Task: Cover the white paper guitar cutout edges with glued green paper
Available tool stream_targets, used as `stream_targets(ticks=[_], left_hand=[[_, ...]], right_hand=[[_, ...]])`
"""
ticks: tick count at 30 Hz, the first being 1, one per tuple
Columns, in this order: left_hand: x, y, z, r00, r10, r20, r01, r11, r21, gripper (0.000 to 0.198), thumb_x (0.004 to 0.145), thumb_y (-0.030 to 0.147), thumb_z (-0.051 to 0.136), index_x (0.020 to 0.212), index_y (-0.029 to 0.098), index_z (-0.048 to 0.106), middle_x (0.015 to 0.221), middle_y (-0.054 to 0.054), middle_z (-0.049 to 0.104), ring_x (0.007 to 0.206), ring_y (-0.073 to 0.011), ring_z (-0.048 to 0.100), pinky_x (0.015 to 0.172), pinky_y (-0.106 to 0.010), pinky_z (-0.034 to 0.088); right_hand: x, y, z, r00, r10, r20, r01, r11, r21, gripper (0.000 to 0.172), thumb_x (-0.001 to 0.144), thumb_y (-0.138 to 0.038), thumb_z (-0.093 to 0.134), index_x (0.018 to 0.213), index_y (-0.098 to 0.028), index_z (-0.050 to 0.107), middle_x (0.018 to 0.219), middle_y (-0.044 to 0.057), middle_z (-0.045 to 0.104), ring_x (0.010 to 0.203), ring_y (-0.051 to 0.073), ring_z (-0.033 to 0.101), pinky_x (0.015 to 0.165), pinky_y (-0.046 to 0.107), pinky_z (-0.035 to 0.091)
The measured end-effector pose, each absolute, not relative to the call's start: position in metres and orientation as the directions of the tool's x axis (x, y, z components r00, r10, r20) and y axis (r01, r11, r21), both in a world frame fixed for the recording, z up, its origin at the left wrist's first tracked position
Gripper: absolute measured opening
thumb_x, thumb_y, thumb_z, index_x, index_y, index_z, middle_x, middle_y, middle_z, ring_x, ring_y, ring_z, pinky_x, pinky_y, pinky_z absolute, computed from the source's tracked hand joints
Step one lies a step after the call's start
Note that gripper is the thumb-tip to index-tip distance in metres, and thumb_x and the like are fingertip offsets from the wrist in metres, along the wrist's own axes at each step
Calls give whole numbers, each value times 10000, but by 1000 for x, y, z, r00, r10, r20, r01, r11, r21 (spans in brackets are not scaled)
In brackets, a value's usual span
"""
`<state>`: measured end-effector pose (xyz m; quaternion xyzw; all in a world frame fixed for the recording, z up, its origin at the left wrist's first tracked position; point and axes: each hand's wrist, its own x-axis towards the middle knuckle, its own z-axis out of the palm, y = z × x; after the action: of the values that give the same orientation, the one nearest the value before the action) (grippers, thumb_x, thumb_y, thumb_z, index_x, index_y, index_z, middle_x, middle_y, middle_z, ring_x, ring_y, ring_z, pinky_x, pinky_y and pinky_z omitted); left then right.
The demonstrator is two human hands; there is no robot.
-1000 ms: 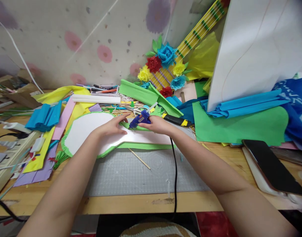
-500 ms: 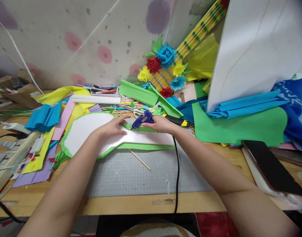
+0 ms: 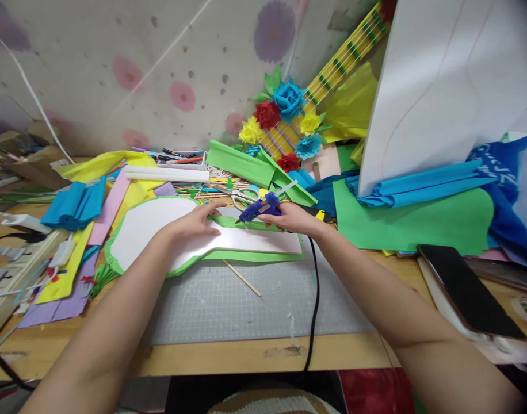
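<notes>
At the near edge of the counter lies a grey cutting mat, and a black cord crosses it. Just behind the mat rests a white guitar-shaped board edged in green paper. The left hand presses flat on the board's narrowing part, fingers spread. Beside it, at the board's far edge, the right hand grips a blue glue gun, nozzle down on the green edging. Behind the board stands a yellow paper guitar with flowers.
</notes>
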<state>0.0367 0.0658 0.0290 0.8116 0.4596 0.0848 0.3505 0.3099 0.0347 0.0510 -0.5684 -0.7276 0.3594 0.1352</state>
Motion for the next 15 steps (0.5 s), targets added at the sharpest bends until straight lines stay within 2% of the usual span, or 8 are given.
stream_targets(ticks=[3, 5, 10, 15], left_hand=[[38, 67, 34, 584, 788, -196, 695, -361, 621, 839, 630, 361, 632, 1392, 200, 318, 1347, -102, 456, 1184, -251, 466, 973, -349, 388], [40, 68, 37, 582, 782, -221, 721, -372, 584, 863, 616, 384, 651, 1390, 192, 322, 1336, -107, 471, 1168, -253, 480, 953, -337, 398], [46, 75, 47, 577, 745, -334, 796, -423, 432, 914, 593, 452, 687, 1405, 262, 311, 1303, -72, 528, 1154, -259, 500, 930, -323, 398], [56, 81, 58, 575, 693, -435, 818, -491, 301, 770, 639, 419, 655, 1355, 292, 402, 1331, -44, 518, 1136, -243, 512, 928, -315, 387]], right_hand=[[322, 32, 45, -325, 926, -191, 635, 64, -770, 406, 750, -546, 583, 773, -143, 634, 693, 59, 654, 529, 112, 548, 484, 231, 427], [335, 29, 41, -293, 948, -128, 553, 59, -831, 407, 735, -545, 596, 776, -143, 643, 708, 63, 660, 547, 112, 554, 495, 232, 443], [376, 16, 25, 54, 997, 47, 418, 21, -908, 433, 678, -568, 623, 747, -142, 649, 663, 56, 643, 498, 98, 515, 477, 235, 427], [412, 0, 3, 343, 936, 82, 490, -104, -866, 475, 617, -609, 638, 739, -150, 658, 581, 43, 617, 471, 130, 520, 445, 254, 402]])
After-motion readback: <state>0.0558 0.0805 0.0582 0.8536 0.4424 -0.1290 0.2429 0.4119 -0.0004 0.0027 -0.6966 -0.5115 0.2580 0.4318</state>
